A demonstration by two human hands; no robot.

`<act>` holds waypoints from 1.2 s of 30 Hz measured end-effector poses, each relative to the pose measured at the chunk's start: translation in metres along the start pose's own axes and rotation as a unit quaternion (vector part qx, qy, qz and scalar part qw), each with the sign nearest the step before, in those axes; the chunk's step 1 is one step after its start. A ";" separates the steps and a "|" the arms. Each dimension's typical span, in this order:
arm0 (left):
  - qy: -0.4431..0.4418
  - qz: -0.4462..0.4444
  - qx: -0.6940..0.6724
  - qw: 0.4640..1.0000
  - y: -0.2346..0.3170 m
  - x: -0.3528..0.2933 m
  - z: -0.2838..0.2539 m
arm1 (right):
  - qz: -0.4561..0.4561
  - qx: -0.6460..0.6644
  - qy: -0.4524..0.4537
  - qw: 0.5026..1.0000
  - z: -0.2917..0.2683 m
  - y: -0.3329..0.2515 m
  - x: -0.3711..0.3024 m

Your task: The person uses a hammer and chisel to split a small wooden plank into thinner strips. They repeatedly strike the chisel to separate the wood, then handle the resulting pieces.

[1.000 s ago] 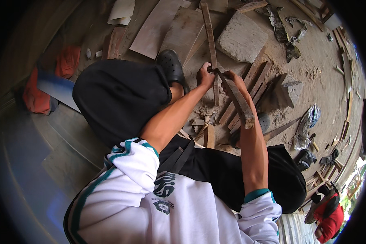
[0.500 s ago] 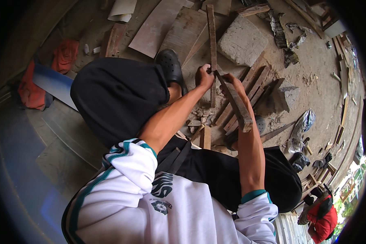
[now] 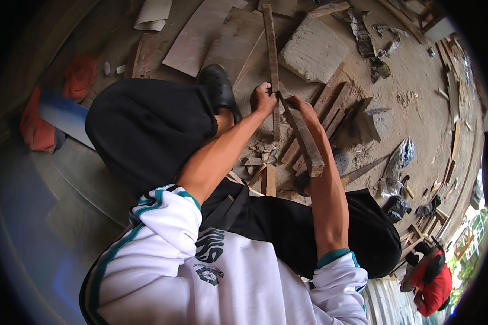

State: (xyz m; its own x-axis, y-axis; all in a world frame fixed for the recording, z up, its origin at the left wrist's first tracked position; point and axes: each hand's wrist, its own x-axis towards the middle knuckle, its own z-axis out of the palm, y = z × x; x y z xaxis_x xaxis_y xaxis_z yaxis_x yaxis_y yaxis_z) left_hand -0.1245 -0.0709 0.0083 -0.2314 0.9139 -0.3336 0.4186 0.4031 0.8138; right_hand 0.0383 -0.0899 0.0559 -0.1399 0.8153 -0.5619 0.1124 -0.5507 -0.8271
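My left hand (image 3: pixel 264 100) is closed at the middle of a long, thin wooden strip (image 3: pixel 270 49), which stretches away from me. My right hand (image 3: pixel 303 110) is wrapped round a thicker wooden batten (image 3: pixel 305 138) that slants back toward my right forearm. The batten's far end meets the strip between my two hands, and the fingers there are partly hidden. Beyond and to the right of the strip lies a rough concrete block (image 3: pixel 315 49). Several wooden battens (image 3: pixel 339 103) rest on the ground just right of my right hand.
A broken concrete chunk (image 3: pixel 373 120) sits right of the battens, near a saw blade (image 3: pixel 366 170) and crumpled plastic (image 3: pixel 398 162). Flat boards (image 3: pixel 198 38) lie beyond my left shoe (image 3: pixel 218 86). Orange cloth (image 3: pixel 38 127) is at far left. A person in red (image 3: pixel 431 281) is at lower right.
The whole view has shifted slightly, so the scene sits a little farther left. Both hands keep their hold on the strip and the batten, with little visible movement between them.
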 end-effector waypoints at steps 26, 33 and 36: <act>-0.071 -0.063 -0.091 0.991 -0.019 0.025 -0.007 | 0.160 0.151 0.049 0.974 0.011 -0.025 -0.010; -0.054 -0.057 -0.002 0.997 0.001 0.021 -0.014 | 0.174 0.201 0.026 0.964 0.008 -0.015 -0.007; -0.058 -0.050 0.040 0.996 0.032 0.019 -0.019 | 0.198 0.226 -0.011 0.954 0.008 -0.014 -0.008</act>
State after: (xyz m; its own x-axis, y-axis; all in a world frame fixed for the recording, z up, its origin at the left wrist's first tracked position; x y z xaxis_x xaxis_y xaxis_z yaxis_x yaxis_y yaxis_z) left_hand -0.1326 -0.0417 0.0368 -0.1748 0.8661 -0.4683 0.4676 0.4915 0.7346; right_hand 0.0296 -0.0902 0.0714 -0.1965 0.5259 -0.8276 -0.2745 -0.8398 -0.4684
